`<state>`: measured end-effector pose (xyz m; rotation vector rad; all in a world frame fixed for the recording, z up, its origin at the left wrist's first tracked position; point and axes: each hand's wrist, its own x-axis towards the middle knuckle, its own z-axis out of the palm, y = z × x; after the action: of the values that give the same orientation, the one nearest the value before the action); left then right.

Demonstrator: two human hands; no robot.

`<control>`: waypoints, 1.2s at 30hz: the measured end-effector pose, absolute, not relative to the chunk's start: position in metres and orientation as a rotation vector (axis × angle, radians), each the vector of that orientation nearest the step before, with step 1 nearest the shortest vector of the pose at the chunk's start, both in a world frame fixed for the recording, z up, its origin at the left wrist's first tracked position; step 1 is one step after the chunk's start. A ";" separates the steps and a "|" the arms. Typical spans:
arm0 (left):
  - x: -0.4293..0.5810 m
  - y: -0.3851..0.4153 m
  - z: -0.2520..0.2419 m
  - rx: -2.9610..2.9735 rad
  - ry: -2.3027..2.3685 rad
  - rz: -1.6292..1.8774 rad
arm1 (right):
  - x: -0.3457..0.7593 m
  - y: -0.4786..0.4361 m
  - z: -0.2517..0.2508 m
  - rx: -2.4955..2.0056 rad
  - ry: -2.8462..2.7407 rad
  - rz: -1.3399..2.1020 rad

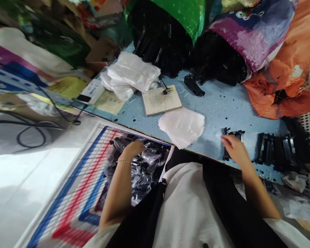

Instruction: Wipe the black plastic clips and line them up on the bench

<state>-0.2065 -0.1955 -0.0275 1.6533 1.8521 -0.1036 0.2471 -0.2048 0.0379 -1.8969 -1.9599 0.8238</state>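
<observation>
My left hand is over a basket with red, blue and white sides, just above several black parts in clear plastic wrapping. Its fingers are blurred, so I cannot tell whether they hold anything. On the blue table, the fingers of my right hand are closed at the edge of a narrow black plastic part. More black plastic parts stand in a row to the right of that hand. A stack of thin clear plastic bags lies between my hands at the table's front edge.
A worn pad with a small dark metal piece lies behind the stack. Folded plastic bags are to its left. Large sacks of black parts stand at the back. An orange sack is at right.
</observation>
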 end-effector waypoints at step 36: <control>-0.030 -0.143 -0.042 2.069 1.445 0.881 | 0.211 -0.208 -0.022 -0.877 -0.269 2.374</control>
<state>-0.0297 -0.1432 -0.0425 2.0685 1.4454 0.8812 0.2105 -0.2084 -0.0220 -0.8768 -0.2693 2.3740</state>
